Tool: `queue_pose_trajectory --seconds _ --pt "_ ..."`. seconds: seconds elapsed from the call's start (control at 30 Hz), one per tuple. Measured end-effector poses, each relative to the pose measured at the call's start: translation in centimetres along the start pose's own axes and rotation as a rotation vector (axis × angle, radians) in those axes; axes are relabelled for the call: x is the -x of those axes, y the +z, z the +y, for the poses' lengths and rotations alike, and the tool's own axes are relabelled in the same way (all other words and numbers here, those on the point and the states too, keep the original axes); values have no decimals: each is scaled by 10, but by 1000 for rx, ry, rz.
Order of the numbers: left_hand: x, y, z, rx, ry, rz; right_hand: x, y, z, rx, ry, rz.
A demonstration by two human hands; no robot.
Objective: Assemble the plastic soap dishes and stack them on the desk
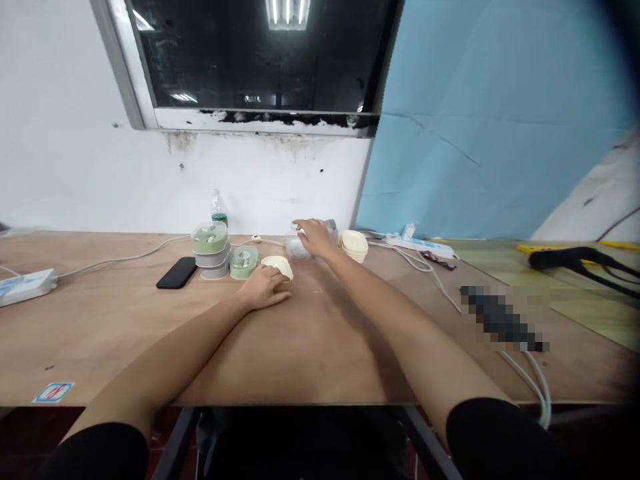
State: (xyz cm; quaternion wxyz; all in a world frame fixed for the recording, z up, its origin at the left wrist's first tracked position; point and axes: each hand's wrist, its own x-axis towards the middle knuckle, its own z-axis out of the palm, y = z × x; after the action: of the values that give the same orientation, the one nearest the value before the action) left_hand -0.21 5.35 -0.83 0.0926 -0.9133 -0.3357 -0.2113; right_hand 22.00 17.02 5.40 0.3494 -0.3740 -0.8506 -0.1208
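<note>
My left hand (265,287) rests at the near left side of a cream plastic container (279,265), its fingers curled over the rim and the thumb apart. Farther back, my right hand (316,237) hovers over clear plastic lids (297,248), fingers stretched out and apart; whether it touches them I cannot tell. Just right of that hand stands a stack of cream containers (354,244). Left of my left hand sits a green container with a clear lid (245,261). Beside it is a stack with a lidded green container (211,238) above grey ones (214,264).
A black phone (177,273) lies left of the stack, with a plastic bottle (218,208) behind. White power strips stand at the left (27,287) and back right (423,245), their cables crossing the table (310,353). A pixelated dark object (503,319) lies at the right, near black straps (583,260).
</note>
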Motion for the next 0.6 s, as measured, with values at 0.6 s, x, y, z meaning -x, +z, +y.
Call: queue_pose_trajectory --seconds 0.6 --pt "-3 10 4 545 -372 372 82 23 -15 -166 -55 28"
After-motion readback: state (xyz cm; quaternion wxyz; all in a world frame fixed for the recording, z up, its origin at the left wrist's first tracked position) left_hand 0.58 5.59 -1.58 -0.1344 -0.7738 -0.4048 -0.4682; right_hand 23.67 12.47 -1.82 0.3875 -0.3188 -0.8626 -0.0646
